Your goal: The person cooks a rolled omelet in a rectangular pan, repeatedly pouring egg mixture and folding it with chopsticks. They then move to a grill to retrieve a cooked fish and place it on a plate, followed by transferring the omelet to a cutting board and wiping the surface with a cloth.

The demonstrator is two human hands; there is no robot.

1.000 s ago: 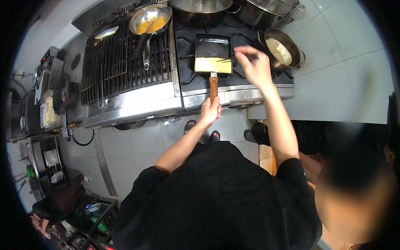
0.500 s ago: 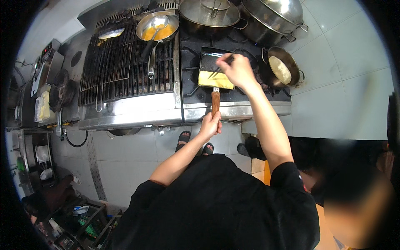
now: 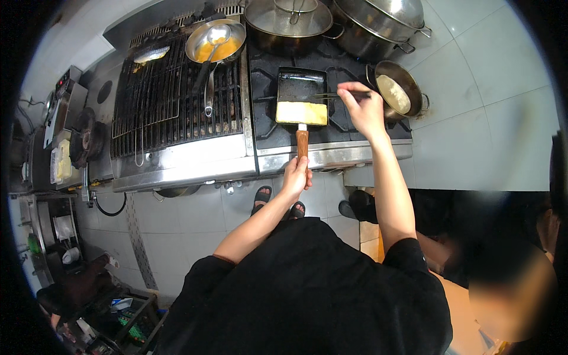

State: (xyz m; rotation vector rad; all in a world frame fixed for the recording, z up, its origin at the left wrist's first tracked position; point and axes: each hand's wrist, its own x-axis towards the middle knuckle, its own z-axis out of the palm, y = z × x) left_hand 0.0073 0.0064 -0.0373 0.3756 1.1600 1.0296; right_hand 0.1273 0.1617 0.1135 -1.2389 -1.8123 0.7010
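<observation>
Left hand [image 3: 297, 176] closed round the wooden handle [image 3: 302, 142] of one square pan [image 3: 300, 83]; my right hand [image 3: 362, 111] pinches chopsticks [image 3: 331, 95], tips over the pan. I see one egg slab [image 3: 302, 112] left of that hand, along the pan's near edge, bare room to its far edge. Three pots [image 3: 284, 44] crowd the stove [image 3: 346, 154].

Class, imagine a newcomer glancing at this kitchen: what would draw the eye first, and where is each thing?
Probably the bright yellow rectangular egg-like slab, at the handle end of the square black pan, whose brown wooden handle the left hand grips. Next, the thin dark chopsticks in the right hand, their tips over that pan. Then the round silver metal pan of orange-yellow liquid, upper left on the dark grill.
</observation>
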